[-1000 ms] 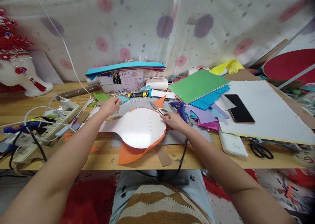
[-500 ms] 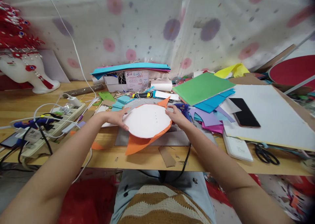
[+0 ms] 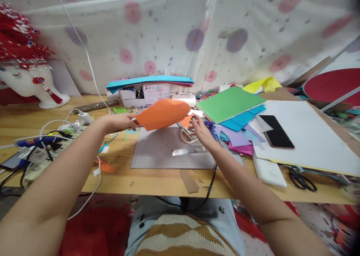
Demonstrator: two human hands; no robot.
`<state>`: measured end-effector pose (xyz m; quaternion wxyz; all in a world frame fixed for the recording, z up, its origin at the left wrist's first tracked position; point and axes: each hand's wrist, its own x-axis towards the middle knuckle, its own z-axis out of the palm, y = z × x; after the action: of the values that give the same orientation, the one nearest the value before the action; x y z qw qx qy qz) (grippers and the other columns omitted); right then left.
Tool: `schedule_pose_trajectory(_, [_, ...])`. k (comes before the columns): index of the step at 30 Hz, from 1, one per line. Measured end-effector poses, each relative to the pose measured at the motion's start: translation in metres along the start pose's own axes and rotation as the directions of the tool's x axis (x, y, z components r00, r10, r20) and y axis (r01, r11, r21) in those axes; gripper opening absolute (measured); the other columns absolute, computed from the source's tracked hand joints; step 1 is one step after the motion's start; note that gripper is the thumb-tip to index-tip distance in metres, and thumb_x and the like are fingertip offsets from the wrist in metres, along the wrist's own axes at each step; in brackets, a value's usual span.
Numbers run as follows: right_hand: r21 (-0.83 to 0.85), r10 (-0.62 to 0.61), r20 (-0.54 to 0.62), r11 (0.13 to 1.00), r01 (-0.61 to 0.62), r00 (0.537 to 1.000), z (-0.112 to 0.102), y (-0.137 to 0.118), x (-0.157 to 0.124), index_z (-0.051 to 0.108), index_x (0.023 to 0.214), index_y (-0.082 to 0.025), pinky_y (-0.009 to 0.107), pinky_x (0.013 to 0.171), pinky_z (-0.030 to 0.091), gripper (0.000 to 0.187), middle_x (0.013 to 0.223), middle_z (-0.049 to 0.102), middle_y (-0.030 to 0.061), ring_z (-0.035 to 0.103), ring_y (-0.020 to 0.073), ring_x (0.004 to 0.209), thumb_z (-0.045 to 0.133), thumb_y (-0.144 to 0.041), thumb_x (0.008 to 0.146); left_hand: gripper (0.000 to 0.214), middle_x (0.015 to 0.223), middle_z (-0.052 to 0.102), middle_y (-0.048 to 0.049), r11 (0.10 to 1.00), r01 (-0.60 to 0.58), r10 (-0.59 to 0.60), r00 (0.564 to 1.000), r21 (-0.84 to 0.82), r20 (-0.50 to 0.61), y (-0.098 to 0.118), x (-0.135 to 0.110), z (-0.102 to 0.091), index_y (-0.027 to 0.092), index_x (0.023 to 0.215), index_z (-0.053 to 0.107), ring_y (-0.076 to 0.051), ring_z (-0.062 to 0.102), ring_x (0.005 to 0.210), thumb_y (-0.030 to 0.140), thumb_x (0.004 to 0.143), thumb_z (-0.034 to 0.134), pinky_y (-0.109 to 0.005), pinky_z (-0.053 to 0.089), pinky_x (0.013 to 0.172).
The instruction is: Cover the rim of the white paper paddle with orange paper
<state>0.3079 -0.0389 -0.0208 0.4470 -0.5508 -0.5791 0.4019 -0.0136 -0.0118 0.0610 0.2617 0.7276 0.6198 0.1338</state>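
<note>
My left hand (image 3: 118, 122) is closed on the left end of an orange foam cut-out (image 3: 163, 114), holding it up above the grey cutting mat (image 3: 157, 153) with its orange side toward me. My right hand (image 3: 200, 131) reaches to the cut-out's right edge with fingers spread; I cannot tell whether it touches it. Below the cut-out, a clear ruler (image 3: 189, 151) and scissors with pale handles (image 3: 188, 134) lie on the mat. The cut-out's white face is hidden.
Green (image 3: 229, 103), blue and purple sheets are stacked at right, by a black phone (image 3: 277, 131) on a white board (image 3: 306, 136). Black scissors (image 3: 302, 178) lie near the front edge. A power strip with cables and a blue glue gun (image 3: 36, 141) sit at left.
The white-faced orange cut-out lay on the mat under both hands; now my left hand has lifted and flipped it, orange side showing. The ruler and scissors beneath are uncovered.
</note>
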Motion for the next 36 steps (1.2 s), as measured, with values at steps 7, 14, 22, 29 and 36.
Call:
schedule_pose_trajectory(7, [-0.041,-0.143,-0.075,0.989,0.141,0.987,0.008,0.012,-0.001,0.033,0.135,-0.024,0.040,0.081,0.051,0.065,0.120,0.050,0.0117,0.053,0.0232,0.105,0.042,-0.059,0.081,0.037,0.107,0.065,-0.0125,0.739,0.250,-0.043,0.944,-0.625,0.327,0.004,-0.008,0.010,0.016,0.108,0.058,-0.026,0.064,0.089,0.036,0.077,0.057,-0.039,0.050,0.079])
schedule_pose_trajectory(14, [0.060,-0.103,-0.235,0.991,0.120,0.967,0.018,0.019,0.023,0.036,0.130,-0.024,0.043,0.095,0.041,0.066,0.130,0.046,0.0131,0.047,0.0246,0.118,0.053,-0.056,0.074,0.043,0.103,0.067,-0.0140,0.560,0.414,0.149,0.801,-0.717,0.579,0.005,-0.037,0.057,0.012,0.107,0.060,-0.025,0.066,0.086,0.041,0.076,0.061,-0.033,0.050,0.076])
schedule_pose_trajectory(22, [0.527,0.174,-0.162,0.848,-0.064,0.971,0.033,0.014,0.033,0.042,0.108,-0.022,0.038,0.083,0.050,0.046,0.110,0.063,0.0095,0.062,0.0209,0.096,0.061,-0.038,0.069,0.048,0.097,0.068,-0.0093,0.607,0.271,-0.018,0.944,-0.747,0.328,0.011,-0.030,0.059,0.017,0.100,0.061,-0.020,0.064,0.082,0.046,0.063,0.072,-0.029,0.050,0.070])
schedule_pose_trajectory(29, [0.549,0.072,-0.262,0.831,0.087,0.962,0.050,-0.001,0.020,0.037,0.107,-0.025,0.037,0.085,0.048,0.043,0.111,0.062,0.0064,0.061,0.0183,0.098,0.056,-0.038,0.071,0.037,0.090,0.068,-0.0079,0.424,-0.030,-0.324,0.928,-0.905,-0.183,0.030,-0.005,0.063,0.015,0.091,0.062,-0.016,0.064,0.075,0.046,0.071,0.066,-0.025,0.050,0.065])
schedule_pose_trajectory(36, [0.545,0.110,-0.167,0.839,-0.001,0.980,0.050,0.002,0.021,0.033,0.115,-0.023,0.040,0.093,0.044,0.051,0.120,0.056,0.0108,0.056,0.0198,0.107,0.056,-0.037,0.071,0.034,0.070,0.064,-0.0020,0.477,-0.085,-0.425,0.849,-0.875,-0.314,0.039,0.008,0.063,0.017,0.081,0.059,-0.013,0.058,0.055,0.051,0.075,0.056,-0.025,0.046,0.052])
